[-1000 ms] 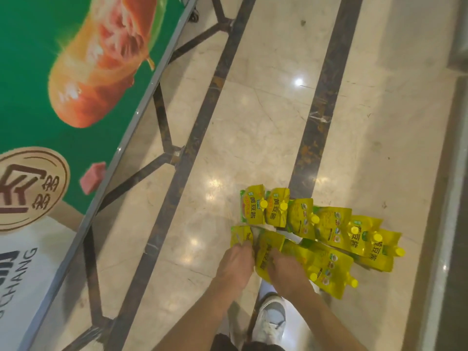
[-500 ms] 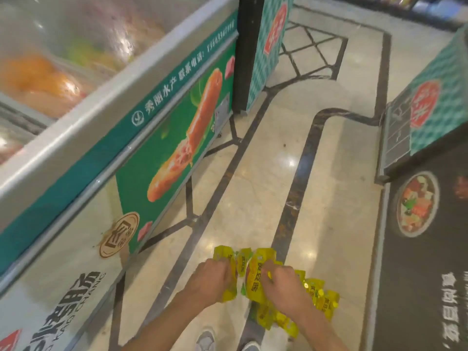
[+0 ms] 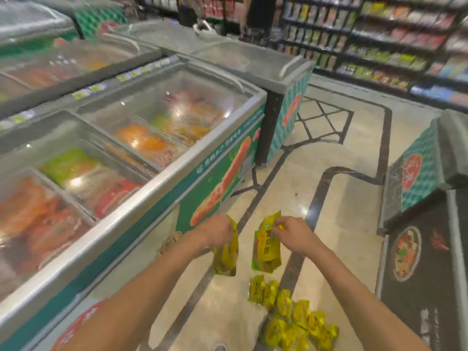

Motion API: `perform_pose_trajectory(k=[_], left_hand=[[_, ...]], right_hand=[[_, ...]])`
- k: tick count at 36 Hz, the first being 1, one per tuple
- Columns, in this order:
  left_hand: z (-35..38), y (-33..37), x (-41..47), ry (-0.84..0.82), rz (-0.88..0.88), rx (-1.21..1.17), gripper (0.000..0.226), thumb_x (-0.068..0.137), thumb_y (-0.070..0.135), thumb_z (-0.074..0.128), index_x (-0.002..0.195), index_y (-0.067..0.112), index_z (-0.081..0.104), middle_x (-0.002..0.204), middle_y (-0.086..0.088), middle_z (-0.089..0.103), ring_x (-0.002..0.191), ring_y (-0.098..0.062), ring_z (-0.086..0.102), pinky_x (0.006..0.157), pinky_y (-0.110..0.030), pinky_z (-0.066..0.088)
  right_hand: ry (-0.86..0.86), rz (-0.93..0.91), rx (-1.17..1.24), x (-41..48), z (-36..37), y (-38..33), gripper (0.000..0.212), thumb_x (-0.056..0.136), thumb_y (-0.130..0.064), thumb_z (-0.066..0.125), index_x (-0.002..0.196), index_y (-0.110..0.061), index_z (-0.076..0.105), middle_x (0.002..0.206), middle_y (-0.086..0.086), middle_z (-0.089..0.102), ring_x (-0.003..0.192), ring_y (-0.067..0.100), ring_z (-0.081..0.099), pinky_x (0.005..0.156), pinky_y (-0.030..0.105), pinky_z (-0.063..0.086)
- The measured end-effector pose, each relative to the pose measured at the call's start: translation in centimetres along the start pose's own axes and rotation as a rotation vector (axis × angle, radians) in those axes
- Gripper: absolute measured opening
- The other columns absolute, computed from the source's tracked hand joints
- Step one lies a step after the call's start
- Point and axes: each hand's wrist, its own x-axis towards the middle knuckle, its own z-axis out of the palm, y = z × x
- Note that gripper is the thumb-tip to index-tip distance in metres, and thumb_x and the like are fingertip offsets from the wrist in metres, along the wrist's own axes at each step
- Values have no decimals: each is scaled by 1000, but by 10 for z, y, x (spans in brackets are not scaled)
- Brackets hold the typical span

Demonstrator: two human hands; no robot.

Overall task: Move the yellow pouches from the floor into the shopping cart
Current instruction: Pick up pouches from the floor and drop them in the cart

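Left hand (image 3: 217, 230) is gripping a yellow pouch (image 3: 226, 259), right hand (image 3: 293, 233) pinching another pouch (image 3: 266, 249) over polished floor (image 3: 342, 211); pile (image 3: 293, 315) lying near, freezers (image 3: 152, 127) left, shelves (image 3: 379, 41) far.

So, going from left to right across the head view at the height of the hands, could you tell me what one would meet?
Glass-topped freezer → left hand gripping a yellow pouch → second yellow pouch, gripped by the right hand → black display cabinet.
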Motion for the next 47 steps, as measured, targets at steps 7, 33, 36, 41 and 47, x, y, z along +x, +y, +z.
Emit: perform_pose_trajectory(k=[7,33,36,41,47], left_hand=[[-21,-3,-54,93,-26,-44,28,93,20,47,89,3,69,90,-13,70,85,-28,66,80,-41,54],[36,-74,-319,776,-648,-951,17,91,16,54,80,19,67,60,5,54,52,-11,47,52,-22,37],[58,-83,-363,872,-747,-989,18,89,18,56,75,22,66,56,8,55,50,-11,48,54,-26,40],[89,-95,-431,1012,-883,-1014,20,91,21,54,74,21,65,57,7,57,51,-12,51,55,-26,43],[132,-116,-501,1171,-1054,-1061,20,90,21,51,78,14,65,61,-1,60,55,-19,52,57,-27,43]], right_hand=[[-69,-132,-51,-8,-13,-36,21,87,-28,48,94,-24,68,98,3,69,88,23,61,77,35,49],[-339,-832,-68,-58,53,-227,15,81,-28,56,75,-30,69,73,1,70,74,21,63,73,37,50],[-420,-935,-107,-77,78,-258,14,83,-28,55,75,-30,67,71,-1,68,73,19,62,68,32,47],[-518,-1070,-142,-113,120,-307,16,83,-28,53,76,-24,68,80,-4,70,79,15,62,70,27,45],[-626,-1207,-198,-159,187,-370,18,84,-26,54,75,-28,69,80,-3,70,79,16,63,77,33,49]])
